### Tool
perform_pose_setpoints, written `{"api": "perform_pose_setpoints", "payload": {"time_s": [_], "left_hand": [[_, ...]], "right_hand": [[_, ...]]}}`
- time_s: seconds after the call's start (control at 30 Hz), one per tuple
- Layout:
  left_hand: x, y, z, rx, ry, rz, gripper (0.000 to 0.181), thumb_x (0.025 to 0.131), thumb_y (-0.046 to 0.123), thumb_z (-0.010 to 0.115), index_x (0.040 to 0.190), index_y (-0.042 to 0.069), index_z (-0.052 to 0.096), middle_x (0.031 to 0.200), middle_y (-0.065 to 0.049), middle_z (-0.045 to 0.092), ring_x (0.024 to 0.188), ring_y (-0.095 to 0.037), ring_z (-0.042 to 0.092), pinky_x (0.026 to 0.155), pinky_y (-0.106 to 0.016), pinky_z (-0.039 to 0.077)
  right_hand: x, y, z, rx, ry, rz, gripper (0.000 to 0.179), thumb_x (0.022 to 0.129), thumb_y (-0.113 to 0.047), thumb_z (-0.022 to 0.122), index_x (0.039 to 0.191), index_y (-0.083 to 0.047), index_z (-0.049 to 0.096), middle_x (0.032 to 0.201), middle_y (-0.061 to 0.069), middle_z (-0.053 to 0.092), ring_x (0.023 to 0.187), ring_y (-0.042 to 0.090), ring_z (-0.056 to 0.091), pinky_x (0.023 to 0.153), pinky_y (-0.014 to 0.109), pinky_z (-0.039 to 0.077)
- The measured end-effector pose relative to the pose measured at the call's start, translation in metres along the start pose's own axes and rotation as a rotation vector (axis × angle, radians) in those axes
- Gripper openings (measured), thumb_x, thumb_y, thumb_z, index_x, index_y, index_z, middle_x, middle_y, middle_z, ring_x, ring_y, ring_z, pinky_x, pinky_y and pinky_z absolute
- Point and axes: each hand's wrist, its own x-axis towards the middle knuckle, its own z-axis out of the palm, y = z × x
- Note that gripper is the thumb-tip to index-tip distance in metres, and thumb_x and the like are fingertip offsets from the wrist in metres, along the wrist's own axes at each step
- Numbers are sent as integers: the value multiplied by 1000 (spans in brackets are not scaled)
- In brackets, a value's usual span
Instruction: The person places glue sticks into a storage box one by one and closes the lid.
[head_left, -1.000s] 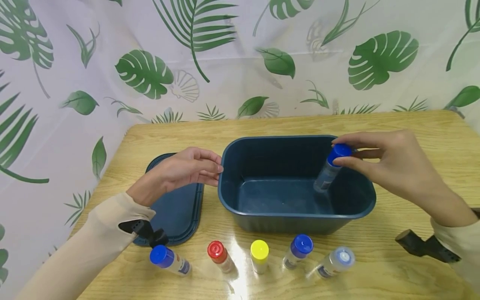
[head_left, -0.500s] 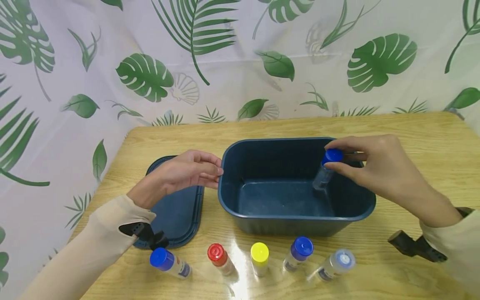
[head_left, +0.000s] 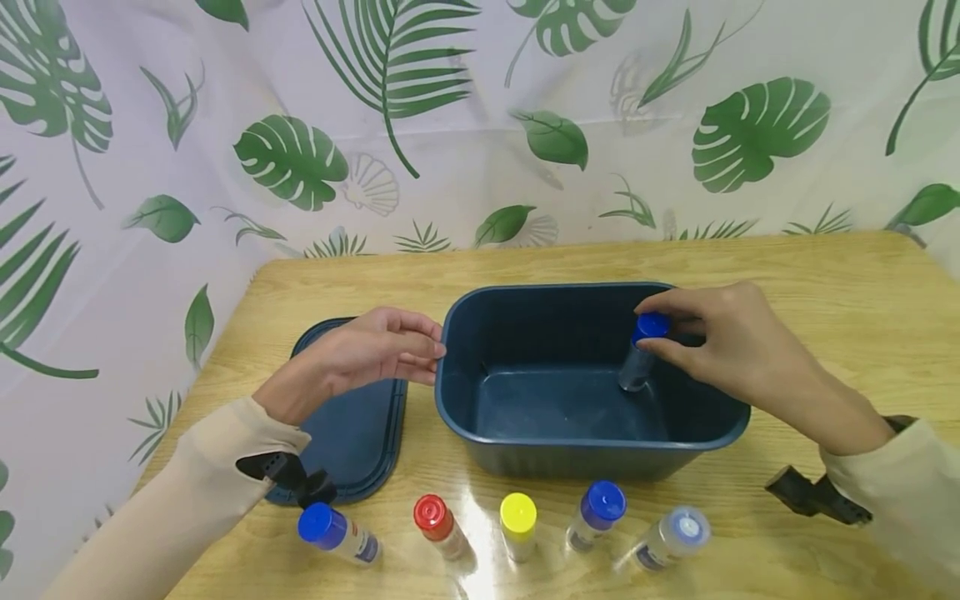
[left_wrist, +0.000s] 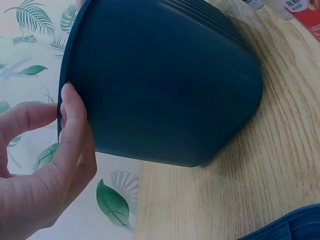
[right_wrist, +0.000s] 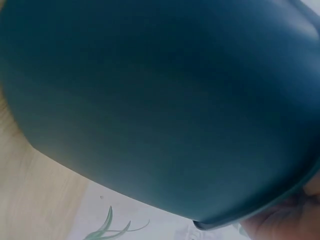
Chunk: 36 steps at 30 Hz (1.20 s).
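Observation:
A deep dark-blue plastic bin (head_left: 555, 458) stands uncovered on the wooden table. At its left end my left hand (head_left: 384, 346) pinches the rim; in the left wrist view the thumb and fingers lie on either side of the bin's edge. My right hand (head_left: 727, 342) reaches over the bin's right end and holds a clear glue bottle (head_left: 637, 367) by its blue cap. This bottle is inside the bin, slightly tilted, its base low near the floor. In the right wrist view the bin wall hides the bottle and most of the hand.
In front of the bin stand several more glue bottles: a blue-capped one (head_left: 341, 533), a red-capped one (head_left: 438, 525), a yellow-capped one (head_left: 518, 525), another blue-capped one (head_left: 596, 512) and a clear-capped one (head_left: 672, 537). A dark-blue lid (head_left: 352, 433) lies left, partly under my left arm.
My right hand has moved left and down with the blue-capped glue bottle, deeper into the bin. The left hand stays at the rim.

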Motion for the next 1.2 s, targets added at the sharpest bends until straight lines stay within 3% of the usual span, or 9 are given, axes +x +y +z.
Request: {"api": "perform_pose_setpoints", "payload": {"time_s": [0.9,1.2], "left_hand": [[-1,-2,-1,-7,1,9,7,95,-1,51,99,1,55,88,-5,60,80,-16,64,84,-34,56],[0,-2,0,-16,1,8,7,95,-1,50,98,2,56,87,-5,60,79,-16,64,83,-34,56]], "right_hand": [[4,7,11,-2,-39,31,31,74,-2,81,102,5,70,89,18,72,75,30,71,63,39,58],[4,6,8,-18,-78,89,34,77,-5,79,108,5,68,96,23,70,78,34,71,65,42,58]]}}
